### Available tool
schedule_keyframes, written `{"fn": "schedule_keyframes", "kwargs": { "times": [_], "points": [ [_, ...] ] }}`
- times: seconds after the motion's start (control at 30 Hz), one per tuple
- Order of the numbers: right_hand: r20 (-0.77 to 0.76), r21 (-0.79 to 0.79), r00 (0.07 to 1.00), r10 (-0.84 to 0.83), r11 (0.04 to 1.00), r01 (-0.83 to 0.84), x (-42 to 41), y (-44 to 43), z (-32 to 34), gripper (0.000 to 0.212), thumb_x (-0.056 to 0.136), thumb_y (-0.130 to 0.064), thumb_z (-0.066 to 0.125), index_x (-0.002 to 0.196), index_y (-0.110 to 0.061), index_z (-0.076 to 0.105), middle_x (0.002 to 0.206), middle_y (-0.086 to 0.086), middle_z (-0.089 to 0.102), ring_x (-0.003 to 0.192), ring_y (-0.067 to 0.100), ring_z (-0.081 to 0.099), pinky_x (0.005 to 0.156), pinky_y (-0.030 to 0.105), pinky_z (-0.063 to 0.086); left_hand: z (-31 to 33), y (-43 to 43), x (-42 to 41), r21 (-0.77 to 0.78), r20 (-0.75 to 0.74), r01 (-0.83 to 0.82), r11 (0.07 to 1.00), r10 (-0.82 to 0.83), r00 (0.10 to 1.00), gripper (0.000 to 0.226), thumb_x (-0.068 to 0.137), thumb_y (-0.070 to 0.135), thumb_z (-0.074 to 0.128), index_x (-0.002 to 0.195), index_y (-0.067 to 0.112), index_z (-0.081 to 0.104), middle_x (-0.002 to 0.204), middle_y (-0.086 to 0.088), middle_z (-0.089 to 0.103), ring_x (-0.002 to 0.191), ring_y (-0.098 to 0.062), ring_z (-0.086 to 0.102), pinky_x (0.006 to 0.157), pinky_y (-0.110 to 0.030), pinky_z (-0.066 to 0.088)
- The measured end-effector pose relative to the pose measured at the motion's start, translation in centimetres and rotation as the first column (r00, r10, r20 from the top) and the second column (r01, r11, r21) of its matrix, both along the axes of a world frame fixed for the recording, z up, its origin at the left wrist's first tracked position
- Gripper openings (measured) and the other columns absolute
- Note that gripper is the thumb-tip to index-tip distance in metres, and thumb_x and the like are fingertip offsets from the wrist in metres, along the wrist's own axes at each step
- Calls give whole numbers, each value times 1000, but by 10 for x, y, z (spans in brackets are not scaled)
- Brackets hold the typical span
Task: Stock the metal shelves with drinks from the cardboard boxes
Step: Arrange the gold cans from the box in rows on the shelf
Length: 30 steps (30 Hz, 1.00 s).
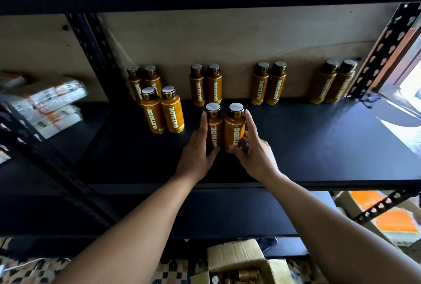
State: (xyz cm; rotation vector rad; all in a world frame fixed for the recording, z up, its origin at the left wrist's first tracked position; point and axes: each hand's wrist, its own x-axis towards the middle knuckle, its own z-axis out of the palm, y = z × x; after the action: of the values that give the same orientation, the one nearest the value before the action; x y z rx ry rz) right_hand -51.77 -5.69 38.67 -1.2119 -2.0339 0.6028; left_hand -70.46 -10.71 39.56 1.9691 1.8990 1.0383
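Shelf (307,147) | left hand (197,151) grips left bottle (215,122) | right hand (255,154) grips right bottle (234,129)

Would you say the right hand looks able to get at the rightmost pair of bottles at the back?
Probably, once it lets go: the right hand grips a front bottle, yet nothing stands on the shelf between it and that pair.

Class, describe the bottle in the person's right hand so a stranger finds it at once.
Start at the dark shelf, where amber bottles stand in pairs along the back board. Nearer the front edge, one pair is held between two hands. The bottle is the right one of that pair, gripped by the right hand, its neighbour by the left hand.
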Motion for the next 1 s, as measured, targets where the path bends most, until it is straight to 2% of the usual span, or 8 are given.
{"fn": "schedule_keyframes", "kwargs": {
  "times": [0.2,0.3,0.4,0.53,0.77,1.0],
  "points": [
    [-4,-26,1000,20,999,-20,8,25,6,106,95,-29,72,152,-61,-11,124,0,71,99,21,71,88,43,59,1,24,6,-7,-28,-4,1000,4,1000,108,97,34,65,141,55,-32,167,-3,20,148,-26,34,111,-48,40],
    [6,-31,1000,10,999,-10,9,35,7,105,96,-27,71,153,-58,-11,123,-3,71,91,15,70,85,41,59,2,37,9,-35,-36,-12,999,11,999,103,98,34,63,144,49,-28,167,-4,20,146,-27,37,110,-48,41],
    [22,-29,1000,-2,1000,3,8,45,7,105,96,-25,69,152,-58,-13,119,-3,73,86,15,69,82,41,59,3,48,10,-41,-35,-13,999,11,999,104,99,34,63,143,51,-29,167,-3,19,146,-28,38,109,-50,42],
    [16,-33,1000,2,999,-2,8,59,9,108,97,-23,68,148,-65,-17,119,-1,73,88,20,71,83,47,59,4,60,12,-44,-15,-8,999,8,1000,105,99,31,63,141,54,-31,168,-1,18,148,-26,35,111,-50,40],
    [23,-58,1000,11,998,-9,7,81,8,109,97,-26,68,140,-72,-21,122,-1,72,91,20,73,87,50,59,5,80,12,-50,-23,-10,999,9,1000,106,100,34,60,133,63,-37,169,2,14,149,-25,32,113,-55,40],
    [38,-69,999,11,998,-9,4,89,9,109,98,-26,67,139,-72,-23,126,4,70,95,22,73,88,51,59,3,91,9,-77,-30,-24,997,22,999,103,100,36,59,140,57,-33,168,1,17,148,-25,35,112,-54,41]
  ]
}}
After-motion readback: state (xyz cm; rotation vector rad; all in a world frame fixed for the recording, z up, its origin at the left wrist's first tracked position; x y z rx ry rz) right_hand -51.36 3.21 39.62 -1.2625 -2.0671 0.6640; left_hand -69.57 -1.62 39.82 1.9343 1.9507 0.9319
